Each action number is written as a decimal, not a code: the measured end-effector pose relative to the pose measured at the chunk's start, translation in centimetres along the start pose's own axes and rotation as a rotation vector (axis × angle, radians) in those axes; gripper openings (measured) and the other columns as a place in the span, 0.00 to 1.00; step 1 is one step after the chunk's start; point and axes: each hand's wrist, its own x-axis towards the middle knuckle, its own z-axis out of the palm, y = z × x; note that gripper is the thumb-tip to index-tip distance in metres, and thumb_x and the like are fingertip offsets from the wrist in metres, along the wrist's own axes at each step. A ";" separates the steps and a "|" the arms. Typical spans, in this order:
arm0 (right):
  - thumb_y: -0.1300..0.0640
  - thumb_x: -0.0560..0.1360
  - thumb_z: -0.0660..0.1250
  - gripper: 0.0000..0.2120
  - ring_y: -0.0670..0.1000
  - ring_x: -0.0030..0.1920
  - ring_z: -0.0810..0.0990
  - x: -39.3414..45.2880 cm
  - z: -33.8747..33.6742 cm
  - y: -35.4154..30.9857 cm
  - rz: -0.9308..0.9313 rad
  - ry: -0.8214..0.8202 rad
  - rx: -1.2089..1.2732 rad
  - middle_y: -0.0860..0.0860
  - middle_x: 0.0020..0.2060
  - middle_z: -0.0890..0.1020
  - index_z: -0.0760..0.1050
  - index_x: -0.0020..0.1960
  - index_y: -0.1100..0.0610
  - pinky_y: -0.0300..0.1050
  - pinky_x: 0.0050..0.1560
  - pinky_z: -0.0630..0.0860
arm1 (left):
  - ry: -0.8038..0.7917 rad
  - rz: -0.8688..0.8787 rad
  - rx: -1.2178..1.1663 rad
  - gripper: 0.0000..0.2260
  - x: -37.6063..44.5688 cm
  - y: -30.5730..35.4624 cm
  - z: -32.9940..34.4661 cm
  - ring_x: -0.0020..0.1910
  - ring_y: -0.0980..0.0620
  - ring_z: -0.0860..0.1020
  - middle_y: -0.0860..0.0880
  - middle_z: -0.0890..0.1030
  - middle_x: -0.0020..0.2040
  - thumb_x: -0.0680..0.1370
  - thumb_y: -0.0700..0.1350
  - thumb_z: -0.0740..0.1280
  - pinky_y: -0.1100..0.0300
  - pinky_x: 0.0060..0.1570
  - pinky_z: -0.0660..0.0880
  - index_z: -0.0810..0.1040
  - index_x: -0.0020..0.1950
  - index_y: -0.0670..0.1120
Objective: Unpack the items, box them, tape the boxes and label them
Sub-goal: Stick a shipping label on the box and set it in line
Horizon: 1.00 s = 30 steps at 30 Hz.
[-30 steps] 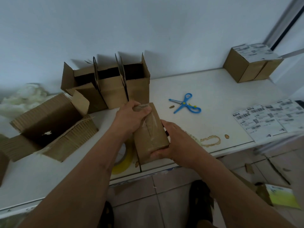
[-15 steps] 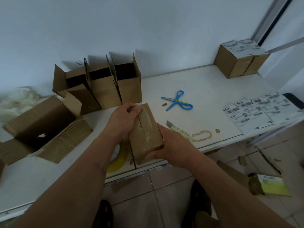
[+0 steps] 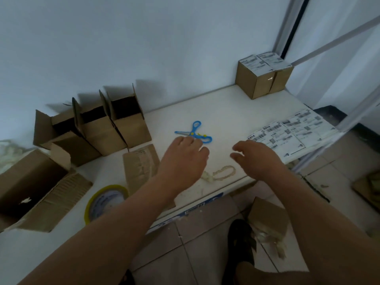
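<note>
The taped box (image 3: 141, 167) lies on the table (image 3: 226, 112), just left of the left hand (image 3: 183, 159). Both hands, left and right hand (image 3: 257, 159), hover empty, fingers loosely curled. Label sheets' (image 3: 287, 132) print is unreadable.

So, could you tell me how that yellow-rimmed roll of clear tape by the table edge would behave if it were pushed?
The yellow-rimmed roll of clear tape lies flat on the white table, so it would probably slide rather than roll. It looks like a hollow ring, hence likely light. Stood on its rim it could roll, and it sits near the front edge.
</note>
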 end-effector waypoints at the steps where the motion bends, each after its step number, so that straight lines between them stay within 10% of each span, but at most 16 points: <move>1: 0.46 0.81 0.60 0.19 0.54 0.63 0.74 0.5 -0.3 1.4 0.054 0.022 0.017 0.52 0.64 0.76 0.72 0.69 0.51 0.50 0.63 0.70 | 0.012 0.030 0.009 0.09 0.9 0.8 0.5 0.47 0.42 0.79 0.43 0.81 0.47 0.79 0.45 0.62 0.47 0.49 0.75 0.80 0.46 0.43; 25: 0.34 0.67 0.72 0.40 0.62 0.69 0.64 6.6 0.4 11.1 0.497 0.050 0.026 0.60 0.67 0.67 0.66 0.68 0.58 0.59 0.68 0.62 | -0.015 0.131 -0.052 0.07 9.8 7.7 6.1 0.32 0.48 0.74 0.48 0.76 0.34 0.71 0.45 0.73 0.56 0.34 0.68 0.78 0.36 0.45; 30: 0.40 0.71 0.72 0.29 0.59 0.59 0.75 6.1 0.9 10.7 0.440 0.100 0.131 0.56 0.57 0.77 0.67 0.62 0.55 0.56 0.62 0.70 | -0.053 0.105 -0.044 0.09 9.3 7.4 5.5 0.30 0.49 0.74 0.49 0.76 0.32 0.70 0.47 0.74 0.57 0.33 0.66 0.76 0.34 0.46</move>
